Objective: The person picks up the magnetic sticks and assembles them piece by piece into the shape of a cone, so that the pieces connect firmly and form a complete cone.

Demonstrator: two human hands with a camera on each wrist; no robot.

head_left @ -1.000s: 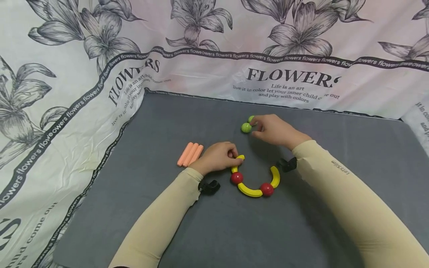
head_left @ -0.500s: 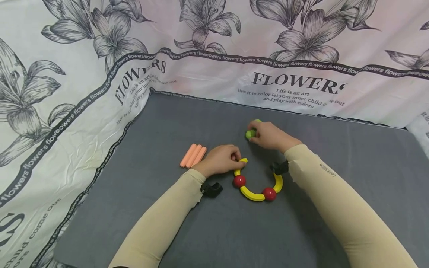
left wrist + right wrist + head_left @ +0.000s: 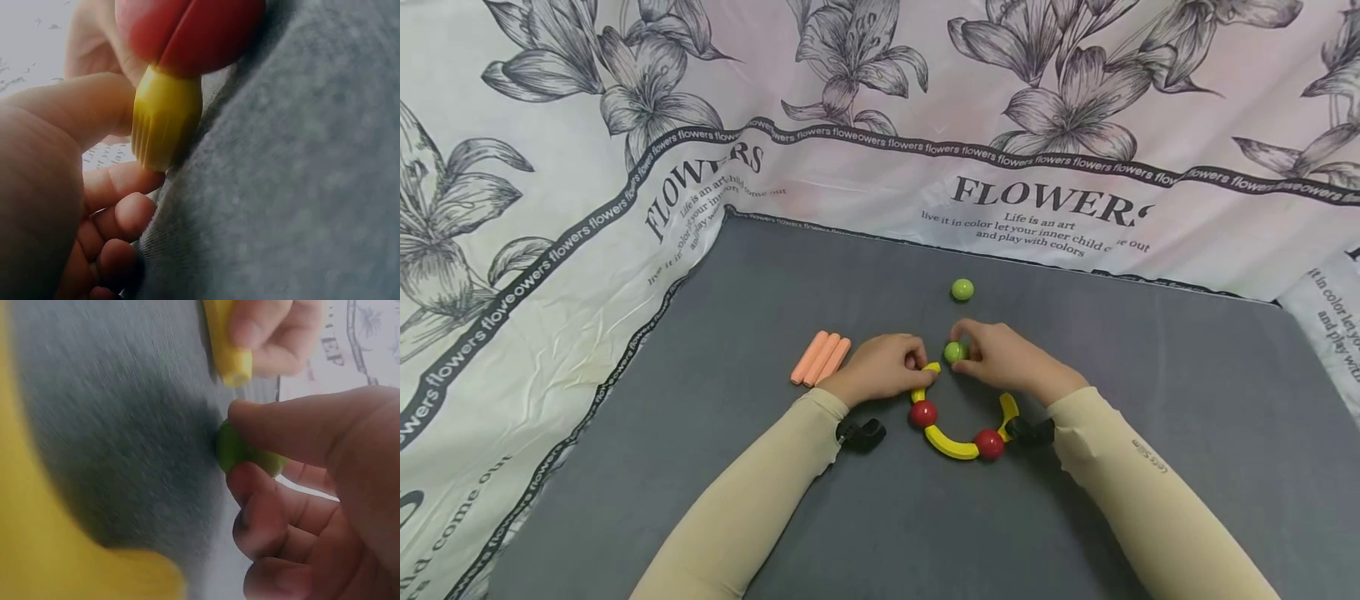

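Observation:
My left hand [image 3: 880, 367] pinches a curved yellow piece [image 3: 165, 119] near its far end, between thumb and fingers. My right hand [image 3: 1007, 358] grips a green ball [image 3: 231, 450] with thumb and fingertips, just right of that yellow end. A red ball [image 3: 923, 414] meets the held piece's near end. From there the open ring runs through a second curved yellow piece [image 3: 951, 444], another red ball [image 3: 989, 444] and a third yellow piece [image 3: 1009, 408] by my right wrist, partly covered by its black strap mount.
Another green ball [image 3: 962, 289] lies farther back on the grey table [image 3: 880, 517]. Three orange sticks [image 3: 822, 358] lie side by side, left of my left hand. A flower-printed sheet [image 3: 850, 175] rises along the table's back and left edges.
My right hand has taken one of the two green balls and brought it toward me, up to the yellow end. The left hand keeps its pinch. The head view has shifted slightly.

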